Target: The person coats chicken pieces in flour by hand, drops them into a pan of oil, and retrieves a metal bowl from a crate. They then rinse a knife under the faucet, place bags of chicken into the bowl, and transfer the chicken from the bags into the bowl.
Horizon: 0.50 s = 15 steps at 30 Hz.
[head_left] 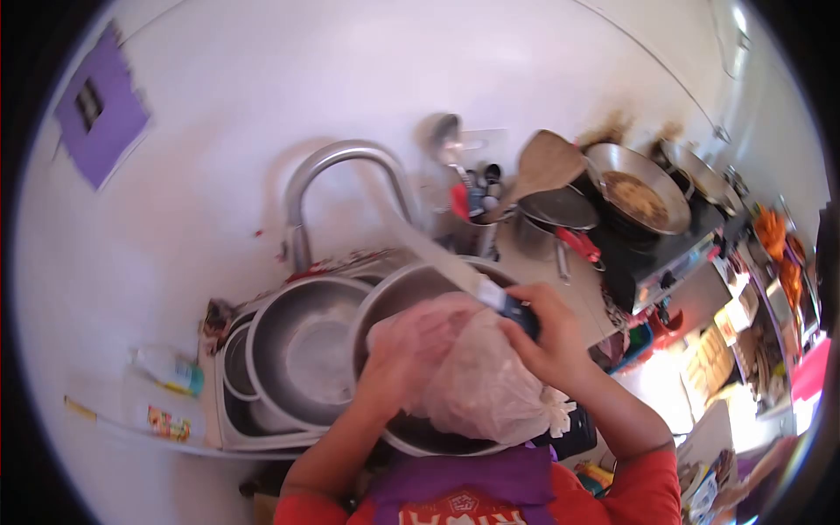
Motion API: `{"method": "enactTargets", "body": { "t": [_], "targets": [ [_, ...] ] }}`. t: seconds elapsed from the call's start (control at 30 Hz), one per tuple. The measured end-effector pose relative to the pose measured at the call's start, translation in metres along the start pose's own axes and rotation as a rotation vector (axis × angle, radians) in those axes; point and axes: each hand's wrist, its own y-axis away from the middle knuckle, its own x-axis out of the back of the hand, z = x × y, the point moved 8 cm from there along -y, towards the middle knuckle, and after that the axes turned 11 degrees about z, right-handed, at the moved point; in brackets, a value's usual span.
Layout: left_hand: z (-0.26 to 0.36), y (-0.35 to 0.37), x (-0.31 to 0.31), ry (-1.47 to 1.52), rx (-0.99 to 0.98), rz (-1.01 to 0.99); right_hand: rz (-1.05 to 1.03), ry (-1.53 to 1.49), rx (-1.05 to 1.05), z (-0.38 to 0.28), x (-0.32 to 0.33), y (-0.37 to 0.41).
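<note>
A knotted, cloudy plastic bag (490,381) with pale pinkish contents rests over a large metal bowl (372,302). My left hand (398,354) grips the bag's left side; its fingers are blurred and partly lost against the plastic. In my right hand (551,328) is a knife (435,256), held by its dark handle above the bag. Its long blade points up and to the left, toward the faucet, and looks smeared by motion. The bag's tied end (560,413) lies toward my right forearm. What exactly is inside the bag I cannot make out.
A second metal basin (302,337) sits on the sink (229,429) at left, below a curved faucet (346,153). Behind the bowl stand a utensil holder (472,238) with a wooden spatula (547,162) and a lidded pot (535,229). A wok (643,197) is on the stove at right.
</note>
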Motion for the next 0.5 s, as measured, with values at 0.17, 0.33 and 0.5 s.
{"method": "enactTargets", "body": {
  "t": [0.17, 0.33, 0.5],
  "targets": [
    [0.011, -0.021, 0.046, 0.253, 0.065, 0.191, -0.423, -0.205, 0.052, -0.036, -0.126, -0.015],
    [-0.012, -0.051, 0.138, 0.558, 0.163, 0.358, -0.546, 0.263, 0.199, 0.003, -0.223, -0.067],
    [-0.031, -0.086, 0.207, 0.321, 0.005, 0.281, -0.641, 0.163, 0.151, 0.060, -0.300, -0.078]
  ]
}}
